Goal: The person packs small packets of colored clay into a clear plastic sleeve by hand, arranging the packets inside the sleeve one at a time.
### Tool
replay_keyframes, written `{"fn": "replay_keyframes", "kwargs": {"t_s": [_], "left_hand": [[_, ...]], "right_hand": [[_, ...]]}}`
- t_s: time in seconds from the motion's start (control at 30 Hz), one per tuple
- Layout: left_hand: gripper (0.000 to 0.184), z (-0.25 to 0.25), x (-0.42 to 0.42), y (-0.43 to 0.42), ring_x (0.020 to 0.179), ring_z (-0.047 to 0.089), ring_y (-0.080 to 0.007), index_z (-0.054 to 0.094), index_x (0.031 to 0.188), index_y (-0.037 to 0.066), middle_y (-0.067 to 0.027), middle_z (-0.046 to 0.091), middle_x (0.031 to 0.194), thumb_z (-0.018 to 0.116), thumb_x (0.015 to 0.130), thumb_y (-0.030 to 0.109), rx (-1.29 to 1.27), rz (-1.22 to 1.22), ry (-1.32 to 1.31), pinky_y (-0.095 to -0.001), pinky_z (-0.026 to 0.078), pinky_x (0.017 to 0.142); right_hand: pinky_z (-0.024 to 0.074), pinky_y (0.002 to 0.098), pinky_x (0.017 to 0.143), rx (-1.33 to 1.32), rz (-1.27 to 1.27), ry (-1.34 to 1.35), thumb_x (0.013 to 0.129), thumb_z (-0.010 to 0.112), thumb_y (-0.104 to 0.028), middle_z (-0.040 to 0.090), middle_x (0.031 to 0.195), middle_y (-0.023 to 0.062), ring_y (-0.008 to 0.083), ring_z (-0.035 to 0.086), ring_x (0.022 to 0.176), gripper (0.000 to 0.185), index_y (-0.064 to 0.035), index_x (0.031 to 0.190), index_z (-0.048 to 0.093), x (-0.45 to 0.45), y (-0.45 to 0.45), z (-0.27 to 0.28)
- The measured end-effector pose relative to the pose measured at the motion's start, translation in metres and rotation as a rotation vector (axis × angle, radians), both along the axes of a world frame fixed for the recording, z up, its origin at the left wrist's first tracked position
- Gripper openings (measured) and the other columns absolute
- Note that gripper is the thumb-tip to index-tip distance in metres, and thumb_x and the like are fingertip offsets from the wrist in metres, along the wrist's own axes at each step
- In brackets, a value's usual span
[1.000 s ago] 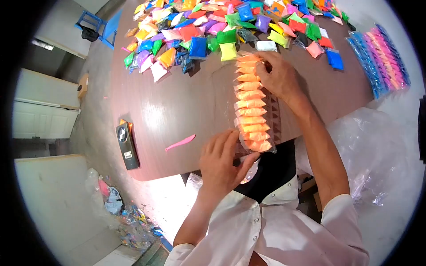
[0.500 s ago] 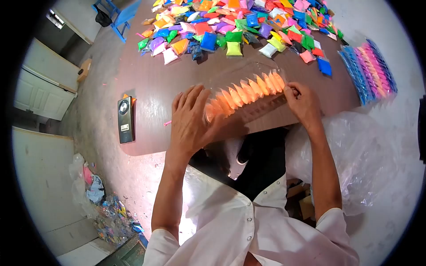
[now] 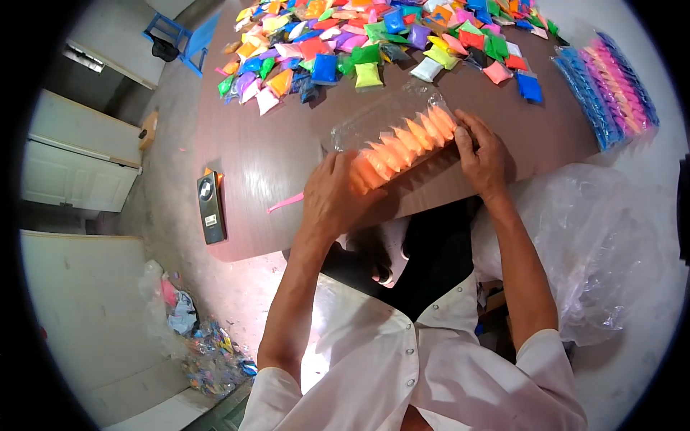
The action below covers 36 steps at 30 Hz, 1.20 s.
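Note:
A transparent plastic bag point(image 3: 348, 135) lies near the table's front edge, with a row of plump orange packets point(image 3: 402, 146) standing side by side in it. My left hand point(image 3: 330, 195) is wrapped round the left end of the row, covering the packets there. At the right end, my right hand point(image 3: 481, 153) pinches the bag's edge between thumb and fingers. The bag's upper part spreads loose and wrinkled beyond the packets. Just left of my left hand is a thin pink strip point(image 3: 285, 203), partly hidden by it.
Many small coloured packets point(image 3: 366, 54) are heaped across the far side of the table point(image 3: 287, 144). Bagged rows of blue and pink packets point(image 3: 607, 93) lie at the right edge. A black phone point(image 3: 211, 208) rests at the left. Large plastic sheeting point(image 3: 575, 244) hangs beside my right arm.
My hands have come closer together, the left moving right, and the orange row looks shorter and more bunched. More of the pink strip shows. The view has shifted slightly.

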<state>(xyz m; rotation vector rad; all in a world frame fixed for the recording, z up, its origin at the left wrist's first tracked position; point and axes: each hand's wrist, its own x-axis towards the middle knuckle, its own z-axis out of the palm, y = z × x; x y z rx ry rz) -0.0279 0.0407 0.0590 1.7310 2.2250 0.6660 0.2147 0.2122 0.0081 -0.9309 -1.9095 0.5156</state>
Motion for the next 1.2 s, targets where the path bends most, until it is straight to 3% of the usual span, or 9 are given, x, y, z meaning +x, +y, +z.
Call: {"fn": "replay_keyframes", "kwargs": {"t_s": [0.13,0.2,0.33,0.5,0.7,0.9,1.03,1.1,1.2], "left_hand": [[0.090,0.009,0.004,-0.004,0.125,0.064,-0.0397,0.056,0.144,0.002,-0.0208,0.066,0.134,0.095,0.073,0.041,0.005,-0.013,-0.026,-0.0506,0.051,0.108],[0.087,0.007,0.005,-0.004,0.120,0.064,-0.0407,0.055,0.141,0.003,-0.0188,0.065,0.135,0.094,0.075,0.043,0.258,-0.057,0.128,-0.0503,0.051,0.100],[0.091,0.009,0.013,0.011,0.122,0.067,-0.0388,0.058,0.143,0.001,-0.0225,0.066,0.139,0.094,0.073,0.047,0.219,-0.050,0.138,-0.0493,0.051,0.106],[0.084,0.015,0.015,0.017,0.119,0.067,-0.0412,0.064,0.136,0.000,-0.0210,0.073,0.125,0.094,0.072,0.045,-0.040,-0.067,0.029,-0.0492,0.051,0.105],[0.082,0.022,0.025,0.026,0.109,0.071,-0.0417,0.064,0.136,0.000,-0.0203,0.076,0.115,0.094,0.073,0.043,0.303,-0.133,0.224,-0.0482,0.054,0.100],[0.085,0.013,0.032,0.045,0.117,0.067,-0.0409,0.060,0.138,-0.001,-0.0226,0.073,0.121,0.092,0.073,0.044,-0.034,-0.152,-0.022,-0.0502,0.050,0.103],[0.083,0.022,0.034,0.044,0.115,0.068,-0.0420,0.060,0.138,-0.001,-0.0223,0.074,0.118,0.092,0.074,0.042,-0.026,-0.133,-0.070,-0.0500,0.052,0.101],[0.079,0.018,0.035,0.050,0.109,0.070,-0.0424,0.061,0.137,0.002,-0.0212,0.076,0.112,0.092,0.075,0.040,0.245,-0.147,0.083,-0.0494,0.054,0.097],[0.078,0.017,0.040,0.064,0.111,0.070,-0.0425,0.061,0.138,0.001,-0.0225,0.075,0.116,0.092,0.076,0.039,0.220,-0.200,0.109,-0.0489,0.055,0.097]], "right_hand": [[0.0561,0.0439,0.095,-0.022,0.034,0.033,0.101,0.065,-0.022,0.074,0.116,0.0191,0.0385,0.072,0.108,0.029,-0.0017,0.119,0.074,0.000,-0.002,0.005],[0.0569,0.0431,0.092,0.010,0.048,0.033,0.100,0.066,-0.020,0.075,0.114,0.0181,0.0380,0.072,0.105,0.027,-0.0020,0.117,0.074,0.000,0.000,0.001],[0.0574,0.0423,0.090,-0.005,0.066,0.045,0.099,0.067,-0.019,0.075,0.113,0.0176,0.0371,0.073,0.103,0.026,-0.0023,0.117,0.075,0.001,-0.002,0.004],[0.0578,0.0406,0.090,-0.165,0.073,0.078,0.097,0.070,-0.020,0.076,0.112,0.0161,0.0341,0.074,0.102,0.024,-0.0033,0.113,0.077,0.002,-0.007,0.012],[0.0584,0.0394,0.089,-0.052,0.060,0.081,0.094,0.071,-0.018,0.076,0.111,0.0150,0.0331,0.074,0.100,0.024,-0.0040,0.112,0.077,0.002,-0.002,0.001],[0.0584,0.0393,0.088,-0.120,0.090,0.117,0.094,0.071,-0.019,0.076,0.107,0.0149,0.0316,0.075,0.097,0.024,-0.0034,0.110,0.078,0.003,-0.004,0.010],[0.0583,0.0386,0.086,-0.143,0.067,0.116,0.093,0.071,-0.018,0.076,0.105,0.0149,0.0305,0.075,0.095,0.024,-0.0024,0.110,0.078,0.002,-0.004,0.008],[0.0581,0.0384,0.085,-0.131,0.072,0.145,0.093,0.071,-0.018,0.076,0.104,0.0151,0.0299,0.075,0.093,0.024,-0.0013,0.109,0.077,0.002,-0.005,0.009],[0.0582,0.0380,0.083,-0.113,0.077,0.141,0.092,0.071,-0.017,0.076,0.102,0.0147,0.0292,0.074,0.090,0.024,-0.0009,0.108,0.077,0.002,-0.004,0.009]]}}
